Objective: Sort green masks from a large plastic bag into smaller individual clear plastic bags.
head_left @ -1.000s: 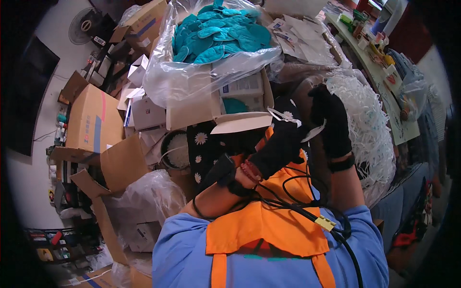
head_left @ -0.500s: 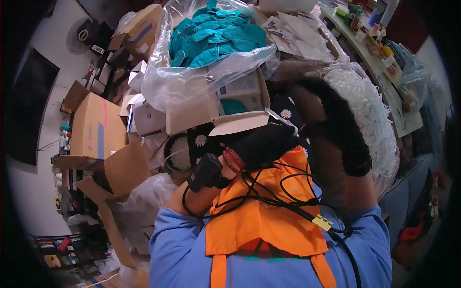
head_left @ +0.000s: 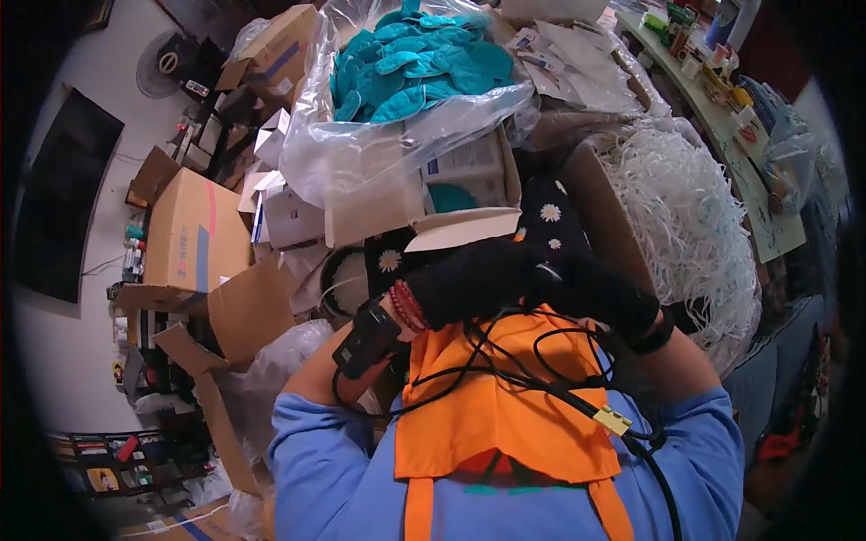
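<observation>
My left hand (head_left: 478, 281), in a black glove with a red bead bracelet at the wrist, is closed in front of my orange apron (head_left: 505, 397). Against it rests my right hand (head_left: 603, 290), also black-gloved, its fingers curled in. A small pale, shiny edge (head_left: 548, 270) shows between the two hands; what it belongs to is too small and dark to name. Dark gloves on dark flower-patterned cloth (head_left: 550, 214) hide most of the fingertips. Just beyond the hands stands an open carton (head_left: 463, 233) holding a white printed packet (head_left: 465, 167) and a teal piece (head_left: 451, 197).
Teal fabric pieces (head_left: 419, 68) fill a plastic-lined box at the back. White strings (head_left: 681, 216) heap in a box at the right. Flat white packets (head_left: 577, 72) lie behind. Brown cartons (head_left: 198, 239) crowd the left. Black cables (head_left: 505, 374) hang across my apron.
My right hand has come back from beside the box of strings to meet my left hand. The left hand has turned slightly and stays near the apron. The view has shifted a little.
</observation>
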### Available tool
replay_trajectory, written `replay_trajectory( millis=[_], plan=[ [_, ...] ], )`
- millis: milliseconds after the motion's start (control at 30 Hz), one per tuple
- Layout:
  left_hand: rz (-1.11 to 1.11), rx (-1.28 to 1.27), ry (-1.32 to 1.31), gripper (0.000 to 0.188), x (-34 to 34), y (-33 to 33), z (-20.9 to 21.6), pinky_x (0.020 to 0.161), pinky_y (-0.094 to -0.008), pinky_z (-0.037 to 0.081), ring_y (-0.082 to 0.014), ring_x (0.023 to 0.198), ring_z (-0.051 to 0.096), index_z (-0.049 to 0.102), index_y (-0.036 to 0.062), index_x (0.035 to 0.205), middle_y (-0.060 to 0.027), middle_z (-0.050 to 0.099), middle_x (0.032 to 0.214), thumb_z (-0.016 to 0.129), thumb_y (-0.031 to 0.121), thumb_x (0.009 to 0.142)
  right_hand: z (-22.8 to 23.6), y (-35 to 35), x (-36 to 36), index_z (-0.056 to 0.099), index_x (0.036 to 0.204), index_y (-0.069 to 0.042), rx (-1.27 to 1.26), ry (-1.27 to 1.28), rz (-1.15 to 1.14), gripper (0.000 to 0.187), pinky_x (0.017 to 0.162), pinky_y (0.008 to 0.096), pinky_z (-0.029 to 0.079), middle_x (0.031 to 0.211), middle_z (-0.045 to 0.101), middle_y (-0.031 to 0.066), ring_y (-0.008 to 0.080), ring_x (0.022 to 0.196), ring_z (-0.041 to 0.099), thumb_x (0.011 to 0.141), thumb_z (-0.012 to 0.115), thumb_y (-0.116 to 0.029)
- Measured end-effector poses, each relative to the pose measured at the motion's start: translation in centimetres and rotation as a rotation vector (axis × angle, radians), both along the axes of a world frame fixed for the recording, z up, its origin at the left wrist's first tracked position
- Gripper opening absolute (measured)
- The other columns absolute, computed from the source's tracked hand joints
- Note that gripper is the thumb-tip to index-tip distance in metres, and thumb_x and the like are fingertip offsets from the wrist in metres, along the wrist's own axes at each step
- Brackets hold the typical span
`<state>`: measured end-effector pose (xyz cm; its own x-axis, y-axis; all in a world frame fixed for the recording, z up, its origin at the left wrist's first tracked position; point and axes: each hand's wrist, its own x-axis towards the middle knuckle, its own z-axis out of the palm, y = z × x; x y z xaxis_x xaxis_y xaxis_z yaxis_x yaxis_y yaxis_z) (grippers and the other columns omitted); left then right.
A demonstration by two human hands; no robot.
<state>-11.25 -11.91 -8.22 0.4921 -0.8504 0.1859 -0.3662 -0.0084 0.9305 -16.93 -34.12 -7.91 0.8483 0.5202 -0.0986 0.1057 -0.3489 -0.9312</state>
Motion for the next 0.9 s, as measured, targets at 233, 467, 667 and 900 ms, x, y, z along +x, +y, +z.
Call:
replay_trajectory(
  millis=[233, 467, 667, 900],
  plan=[
    [0.006, 0.187, 0.197, 0.021, -1.3, 0.7, 0.1, 0.065, -0.0265, 0.052, -0.015, 0.075, 0.063, 0.063, 0.0019, 0.109, -0.008, 0.063, 0.088, 0.052, 0.016, 0.098, 1.6, -0.6, -1.2, 0.06, 0.122, -0.002, 0.019, 0.233, 0.001, 0.033, 0.078, 0.0265, 0.049, 0.103, 0.067, 0.005, 0.0102, 0.085, 0.06, 0.094, 0.061, -0.019],
    [0.087, 0.172, 0.514, 0.02, -3.3, 0.0, -0.5, 0.059, -0.0239, 0.051, -0.0102, 0.072, 0.059, 0.063, 0.0035, 0.112, -0.0048, 0.062, 0.084, 0.053, 0.015, 0.098, 4.0, 1.0, -1.9, 0.057, 0.125, 0.0, 0.209, 0.073, -0.119, 0.035, 0.084, 0.0274, 0.048, 0.111, 0.064, 0.0073, 0.0146, 0.098, 0.06, 0.091, 0.06, -0.01],
    [0.092, -0.105, 0.087, 0.022, -4.4, -0.1, -7.0, 0.069, -0.0297, 0.053, -0.0167, 0.08, 0.064, 0.062, 0.0043, 0.113, -0.0089, 0.066, 0.094, 0.059, 0.013, 0.093, 6.4, 3.2, -3.0, 0.061, 0.115, 0.0, 0.296, 0.16, -0.231, 0.027, 0.07, 0.0222, 0.05, 0.091, 0.063, 0.0021, 0.0094, 0.079, 0.06, 0.091, 0.061, -0.013],
    [-0.222, -0.006, -0.087, 0.021, -5.9, 3.6, 1.9, 0.071, -0.0318, 0.053, -0.0211, 0.079, 0.066, 0.063, 0.0071, 0.106, -0.0079, 0.066, 0.089, 0.064, 0.018, 0.088, 8.8, 3.0, -3.9, 0.059, 0.107, 0.0, 0.414, 0.098, 0.194, 0.02, 0.069, 0.025, 0.049, 0.087, 0.06, 0.0039, 0.0124, 0.077, 0.059, 0.091, 0.059, -0.01]
  ],
)
